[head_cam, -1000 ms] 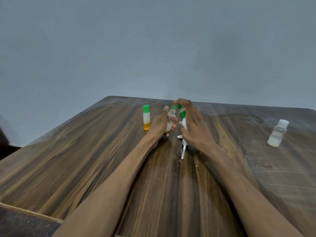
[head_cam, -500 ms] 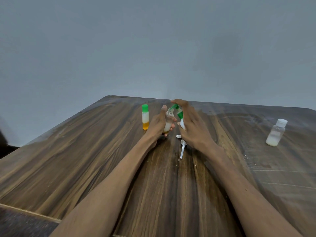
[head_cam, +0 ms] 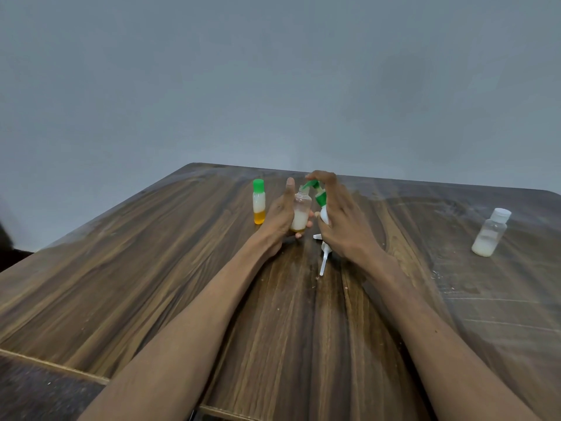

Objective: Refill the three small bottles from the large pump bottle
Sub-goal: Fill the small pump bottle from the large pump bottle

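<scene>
Across a dark wood-grain table (head_cam: 188, 284), our 2 bare forearms reach forward from the near edge and meet near the middle. Just ahead of our right wrist, a white pump tube (head_cam: 323, 262) lies on the table, pointing back toward us. Our right hand (head_cam: 343, 226) wraps around the white body of the large pump bottle (head_cam: 324, 214), with a finger arched over its green pump head (head_cam: 312, 186); the bottle is tilted left, so that the green spout sits at the open mouth of the small bottle beside it. Our left hand (head_cam: 280, 215) grips that uncapped small bottle (head_cam: 301, 214) upright, thumb raised along its left side and fingertips showing beneath its base; it holds white liquid in its lower half over a thin amber layer. We cannot tell whether it rests on the table. Just left of our left hand stands 1 green-capped small bottle (head_cam: 259, 202), white above and amber below. Well apart, to the far right, 1 clear bottle with a white cap (head_cam: 490, 233) stands on the table, milky liquid at its bottom. Behind the table rises a plain grey wall (head_cam: 273, 80).
</scene>
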